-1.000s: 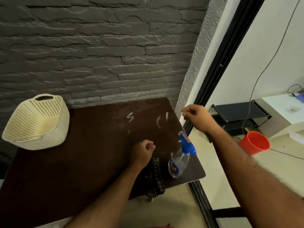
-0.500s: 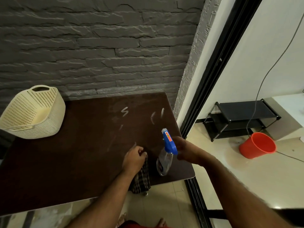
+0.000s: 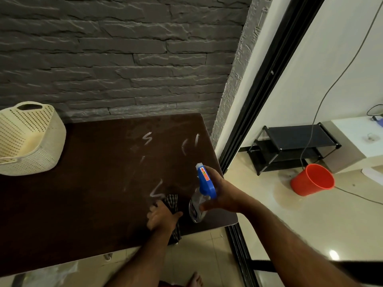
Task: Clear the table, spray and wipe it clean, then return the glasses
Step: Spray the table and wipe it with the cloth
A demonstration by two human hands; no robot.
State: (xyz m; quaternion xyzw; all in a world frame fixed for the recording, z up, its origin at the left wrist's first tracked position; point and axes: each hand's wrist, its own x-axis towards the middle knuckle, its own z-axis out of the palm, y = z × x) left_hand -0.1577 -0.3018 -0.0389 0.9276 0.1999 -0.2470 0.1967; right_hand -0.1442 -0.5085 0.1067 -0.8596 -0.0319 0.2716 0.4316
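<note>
Two hands busy: left hand (image 3: pixel 160 217) grips cloth (image 3: pixel 172 204); right hand (image 3: pixel 222 193) grips spray bottle (image 3: pixel 200 200); basket (image 3: pixel 31 139) well apart.

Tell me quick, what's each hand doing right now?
Left hand: gripping the checked cloth on the table.
Right hand: closed around the spray bottle.

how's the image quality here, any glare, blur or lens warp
Head view: dim over the dark table, brighter on the floor at right with a glare spot near the bottom. Wide-angle warp bends the door frame and wall lines. The right hand on the spray bottle is fairly sharp; the left hand on the cloth looks slightly soft.
</note>
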